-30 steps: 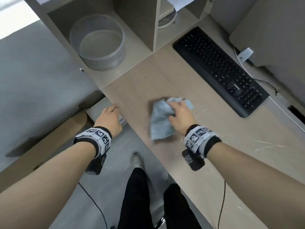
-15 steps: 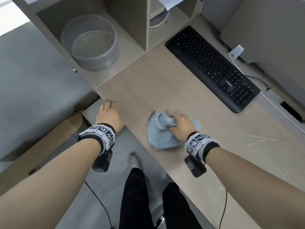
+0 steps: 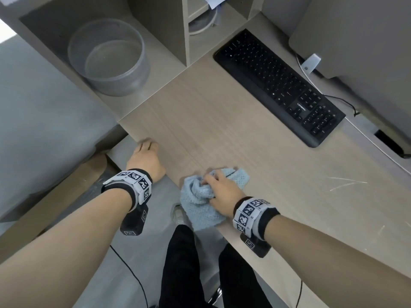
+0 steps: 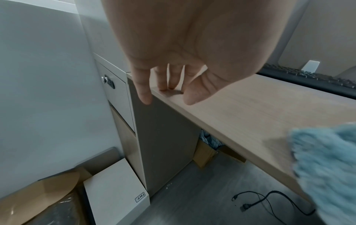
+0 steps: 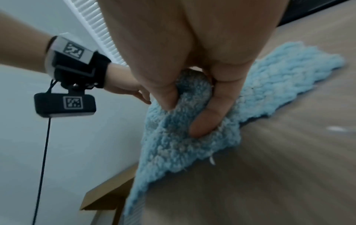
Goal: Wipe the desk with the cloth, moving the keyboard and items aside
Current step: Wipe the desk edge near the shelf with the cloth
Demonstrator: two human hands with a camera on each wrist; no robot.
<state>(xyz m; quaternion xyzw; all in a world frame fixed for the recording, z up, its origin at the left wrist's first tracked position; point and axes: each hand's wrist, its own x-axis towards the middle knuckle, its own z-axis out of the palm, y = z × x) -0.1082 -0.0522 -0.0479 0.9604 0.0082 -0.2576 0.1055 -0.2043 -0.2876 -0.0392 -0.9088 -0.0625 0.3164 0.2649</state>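
Head view: my right hand bunches the cloth for pressure on the tabletop edge, my left hand resting open-fingered alongside for balance, keyboard beyond.

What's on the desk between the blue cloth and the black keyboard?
Nothing: the head view shows only bare wood of the desk between the cloth and the keyboard.

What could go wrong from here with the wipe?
1. The cloth already hangs over the desk front edge; the right hand grips only a bunched part, so another pull toward the person may drag it off.
2. The keyboard is still in place, so the strip beneath it may get skipped.
3. The left hand rests at the desk corner, in the way of a leftward pass.
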